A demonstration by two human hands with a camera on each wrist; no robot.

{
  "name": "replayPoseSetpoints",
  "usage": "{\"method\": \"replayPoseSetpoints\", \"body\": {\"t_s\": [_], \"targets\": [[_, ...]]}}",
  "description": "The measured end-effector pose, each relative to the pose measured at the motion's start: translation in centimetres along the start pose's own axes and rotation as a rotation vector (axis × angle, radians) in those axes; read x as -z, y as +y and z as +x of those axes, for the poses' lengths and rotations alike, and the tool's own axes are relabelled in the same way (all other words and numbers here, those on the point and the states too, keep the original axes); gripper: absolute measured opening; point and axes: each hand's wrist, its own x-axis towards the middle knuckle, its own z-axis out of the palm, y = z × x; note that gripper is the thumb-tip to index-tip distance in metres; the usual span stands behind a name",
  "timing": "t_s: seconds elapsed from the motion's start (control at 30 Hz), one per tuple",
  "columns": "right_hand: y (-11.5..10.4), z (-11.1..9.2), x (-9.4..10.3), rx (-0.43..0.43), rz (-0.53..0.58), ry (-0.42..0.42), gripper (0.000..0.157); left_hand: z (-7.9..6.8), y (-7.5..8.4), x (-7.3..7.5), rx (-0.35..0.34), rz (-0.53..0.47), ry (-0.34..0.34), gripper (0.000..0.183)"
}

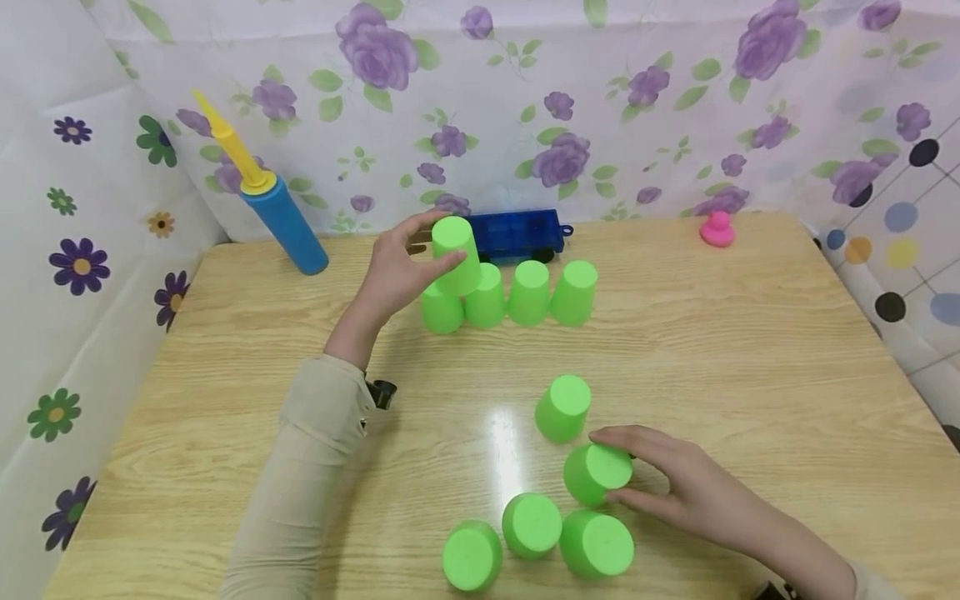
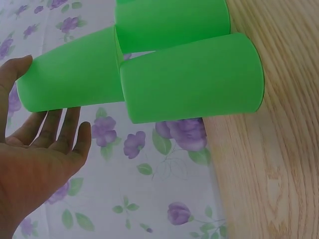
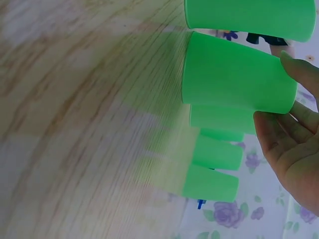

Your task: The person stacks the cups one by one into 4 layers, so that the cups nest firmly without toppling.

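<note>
My left hand [image 1: 396,268] holds an upside-down green cup [image 1: 452,242] between thumb and fingers at the left end of a row of upturned green cups [image 1: 529,293]. In the left wrist view, the held cup [image 2: 72,73] has its rim right at the bases of two cups, overlapping both. Nearer the front, my right hand [image 1: 686,483] grips another upturned green cup [image 1: 592,477] near its base, thumb on one side and fingers on the other. The right wrist view shows that cup [image 3: 237,74] with its rim at the tabletop.
Around the right hand stand more upturned cups, one behind [image 1: 562,408] and several in front [image 1: 531,527]. Behind the row sits a blue toy wagon [image 1: 517,233]. A blue and yellow pump [image 1: 285,225] leans on the back-left curtain; a pink toy duck [image 1: 717,230] is back right.
</note>
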Motion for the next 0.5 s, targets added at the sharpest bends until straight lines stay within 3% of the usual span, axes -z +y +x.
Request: {"method": "replayPoseSetpoints", "body": {"t_s": [0.1, 0.23, 0.3, 0.37, 0.5], "targets": [[0.1, 0.0, 0.0, 0.003, 0.016, 0.001, 0.064, 0.1, -0.2, 0.0, 0.005, -0.001, -0.007, 0.064], [0.2, 0.0, -0.1, 0.001, 0.024, 0.000, 0.064, -2.0, 5.1, 0.5, 0.036, 0.018, -0.024, 0.060], [0.2, 0.0, -0.1, 0.003, 0.030, 0.002, 0.064, -2.7, 7.0, 0.8, 0.049, 0.040, -0.030, 0.057], [0.2, 0.0, -0.2, 0.001, 0.034, 0.000, 0.065, -3.1, 8.2, 1.0, 0.061, 0.055, -0.040, 0.055], [0.2, 0.0, -0.2, -0.008, 0.038, -0.005, 0.067, -3.2, 8.7, 1.3, 0.091, 0.086, -0.057, 0.055]]}}
